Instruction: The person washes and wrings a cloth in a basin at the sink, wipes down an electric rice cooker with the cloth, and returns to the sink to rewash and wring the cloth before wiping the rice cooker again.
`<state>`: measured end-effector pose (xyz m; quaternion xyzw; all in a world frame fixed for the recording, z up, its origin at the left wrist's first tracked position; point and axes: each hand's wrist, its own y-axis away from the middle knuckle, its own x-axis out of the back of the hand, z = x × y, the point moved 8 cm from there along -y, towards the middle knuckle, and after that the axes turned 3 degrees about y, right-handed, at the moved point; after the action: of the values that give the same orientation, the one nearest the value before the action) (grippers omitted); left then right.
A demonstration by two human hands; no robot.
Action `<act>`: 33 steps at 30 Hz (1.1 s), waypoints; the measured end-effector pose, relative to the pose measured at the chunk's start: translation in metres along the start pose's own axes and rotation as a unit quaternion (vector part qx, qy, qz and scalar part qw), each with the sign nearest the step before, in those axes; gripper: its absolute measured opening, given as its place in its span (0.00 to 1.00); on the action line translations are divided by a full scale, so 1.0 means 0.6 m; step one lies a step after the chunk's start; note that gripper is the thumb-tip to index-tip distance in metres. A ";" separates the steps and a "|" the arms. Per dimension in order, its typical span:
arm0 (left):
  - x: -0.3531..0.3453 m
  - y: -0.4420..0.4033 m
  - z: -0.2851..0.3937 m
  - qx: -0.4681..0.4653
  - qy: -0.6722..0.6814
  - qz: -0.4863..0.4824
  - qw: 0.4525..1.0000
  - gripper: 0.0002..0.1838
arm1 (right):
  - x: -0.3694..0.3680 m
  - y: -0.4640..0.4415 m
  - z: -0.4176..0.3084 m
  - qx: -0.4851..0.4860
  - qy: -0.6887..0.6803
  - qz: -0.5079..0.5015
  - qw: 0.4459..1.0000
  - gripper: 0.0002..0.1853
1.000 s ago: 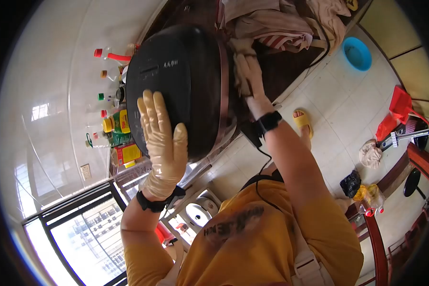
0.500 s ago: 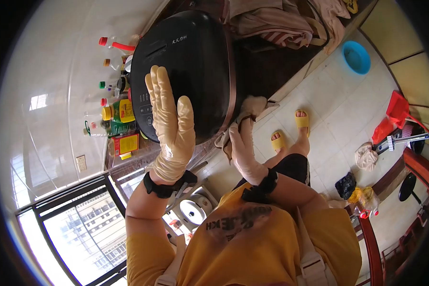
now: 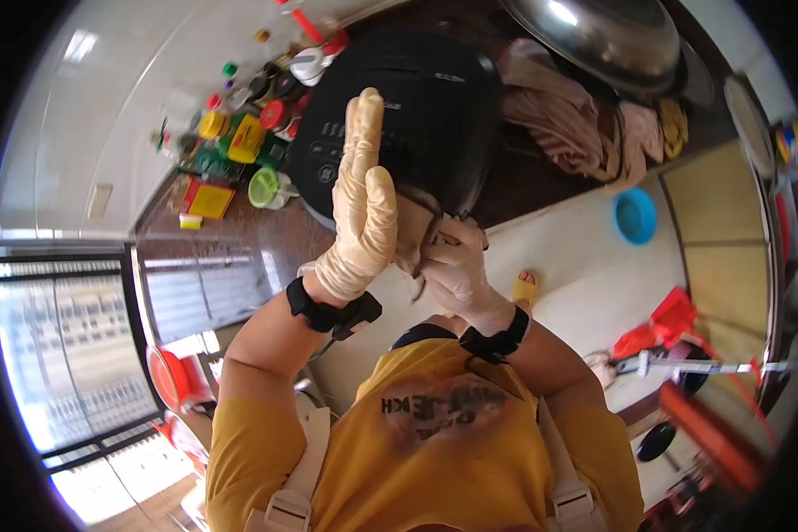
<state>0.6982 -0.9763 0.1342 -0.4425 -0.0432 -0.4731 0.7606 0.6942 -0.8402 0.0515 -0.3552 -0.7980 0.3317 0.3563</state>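
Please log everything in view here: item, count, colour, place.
Counter: one, dark brown, across the top
Appliance: one, black, on the counter
Cloth: one, greyish-brown, appliance's near edge
Bottles and jars: several, mixed colours, left of appliance
Box: one, red and yellow, near the bottles
Domed metal piece: one, silver, top right
Cloth heap: one, pinkish, right of appliance
Basin: one, blue, floor
Dustpan: one, red, floor, right
Window: one, bright, left
Other clutter: too blurred to count
Shirt: one, yellow, bottom
Left hand: one, cream-gloved, over the appliance
Right hand: one, cream-gloved, gripping the cloth
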 end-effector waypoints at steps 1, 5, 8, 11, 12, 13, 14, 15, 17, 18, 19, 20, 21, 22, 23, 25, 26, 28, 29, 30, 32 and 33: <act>0.009 -0.001 0.006 0.035 0.023 0.013 0.999 0.37 | -0.003 0.009 0.010 -0.014 -0.027 -0.059 0.998 0.16; 0.039 0.035 0.017 0.155 0.183 0.109 0.965 0.41 | 0.055 -0.002 0.016 -0.080 -0.199 -0.011 0.977 0.08; 0.019 0.097 0.059 0.212 0.169 0.115 0.956 0.57 | 0.096 0.040 0.076 -0.389 -0.453 -0.012 0.802 0.11; -0.058 0.138 0.098 0.270 0.246 0.107 0.925 0.70 | 0.154 0.041 0.111 -0.491 -0.473 0.006 0.732 0.13; -0.085 0.148 0.106 0.298 0.233 0.092 0.921 0.76 | 0.154 0.060 0.120 -0.488 -0.559 -0.041 0.669 0.15; -0.110 0.142 0.125 0.299 0.245 0.077 0.919 0.76 | 0.154 0.071 0.118 -0.484 -0.637 -0.087 0.594 0.17; -0.134 0.151 0.128 0.308 0.251 0.088 0.913 0.75 | 0.158 0.067 0.121 -0.516 -0.545 -0.107 0.652 0.15; -0.161 0.164 0.129 0.318 0.256 0.101 0.907 0.74 | 0.152 0.065 0.116 -0.519 -0.544 -0.130 0.647 0.15; -0.200 0.193 0.125 0.380 0.301 0.149 0.862 0.62 | 0.148 0.032 0.088 -0.396 -0.600 -0.173 0.673 0.10; -0.214 0.203 0.127 0.399 0.414 0.204 0.793 0.57 | 0.141 0.034 0.088 -0.397 -0.581 -0.209 0.679 0.06; -0.227 0.214 0.132 0.403 0.520 0.254 0.709 0.53 | 0.132 0.031 0.089 -0.399 -0.584 -0.231 0.668 0.06; -0.224 0.233 0.130 0.428 0.522 0.272 0.686 0.49 | 0.130 0.011 0.093 -0.331 -0.490 -0.267 0.761 0.07; -0.218 0.254 0.125 0.451 0.525 0.288 0.662 0.45 | 0.130 -0.007 0.091 -0.250 -0.389 -0.296 0.836 0.07; -0.201 0.279 0.126 0.466 0.488 0.310 0.669 0.41 | 0.133 -0.026 0.098 -0.219 -0.324 -0.305 0.869 0.09; -0.200 0.321 0.119 0.485 0.468 0.326 0.663 0.37 | 0.130 -0.016 0.122 -0.276 -0.356 -0.271 0.851 0.08; -0.185 0.390 0.106 0.483 0.378 0.386 0.689 0.31 | 0.114 -0.010 0.129 -0.252 -0.381 -0.276 0.846 0.09; -0.195 0.422 0.104 0.483 0.406 0.420 0.652 0.25 | 0.095 0.003 0.110 -0.278 -0.376 -0.328 0.820 0.09; -0.221 0.473 0.093 0.451 0.411 0.477 0.633 0.24 | 0.060 0.041 0.085 -0.324 -0.385 -0.413 0.759 0.10; -0.231 0.498 0.087 0.423 0.411 0.518 0.620 0.23 | 0.045 0.057 0.077 -0.345 -0.397 -0.437 0.730 0.10; -0.228 0.519 0.079 0.418 0.381 0.540 0.623 0.23 | 0.036 0.059 0.079 -0.355 -0.394 -0.414 0.740 0.11; -0.223 0.560 0.067 0.409 0.355 0.579 0.609 0.23 | 0.028 0.034 0.073 -0.308 -0.374 -0.392 0.782 0.11; -0.223 0.580 0.066 0.407 0.330 0.600 0.605 0.22 | 0.025 0.027 0.070 -0.297 -0.383 -0.377 0.789 0.11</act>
<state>0.9024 -0.8007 -0.1267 0.1724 0.2983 0.0417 0.9379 0.6581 -0.8313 0.0219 0.0421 -0.9988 0.0265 -0.0046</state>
